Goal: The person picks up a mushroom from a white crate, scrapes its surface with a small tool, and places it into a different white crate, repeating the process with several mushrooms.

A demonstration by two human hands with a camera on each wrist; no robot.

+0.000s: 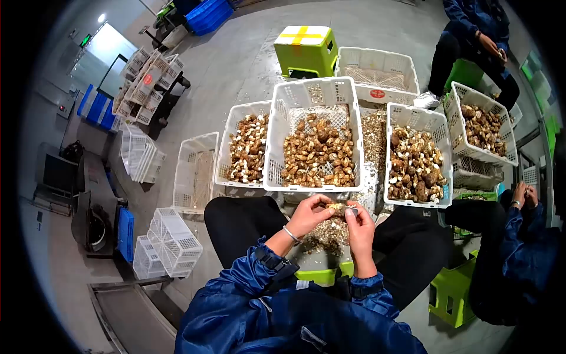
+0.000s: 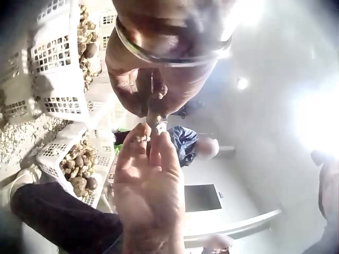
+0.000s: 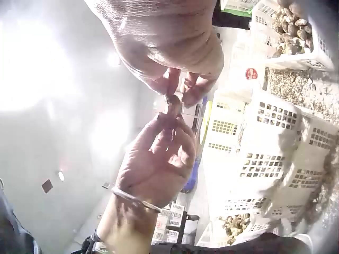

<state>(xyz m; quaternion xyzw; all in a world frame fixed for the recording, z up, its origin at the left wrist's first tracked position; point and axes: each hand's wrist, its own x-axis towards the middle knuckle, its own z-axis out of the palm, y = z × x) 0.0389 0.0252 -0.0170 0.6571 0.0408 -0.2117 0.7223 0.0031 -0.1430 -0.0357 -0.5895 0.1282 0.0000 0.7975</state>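
Observation:
Both hands meet over my lap on one small brown mushroom [image 1: 337,207]. My left hand [image 1: 326,206], with a silver bangle on its wrist, pinches the mushroom from the left. My right hand [image 1: 352,216] grips what looks like a small grey knife [image 1: 352,209] against the mushroom's right side. In the left wrist view the left hand [image 2: 151,98] holds the mushroom [image 2: 157,119] from above and the right hand [image 2: 148,148] meets it from below. In the right wrist view the right hand [image 3: 177,84] is above, the left hand [image 3: 167,129] below, and the mushroom [image 3: 172,106] between their fingertips.
A heap of trimmings [image 1: 327,236] lies between my knees. Three white crates of mushrooms stand in front: middle [image 1: 277,141], left [image 1: 227,147], right [image 1: 439,127]. Behind them is a green stool [image 1: 303,50]. One seated person [image 1: 471,35] is at the far right, another [image 1: 519,236] beside me.

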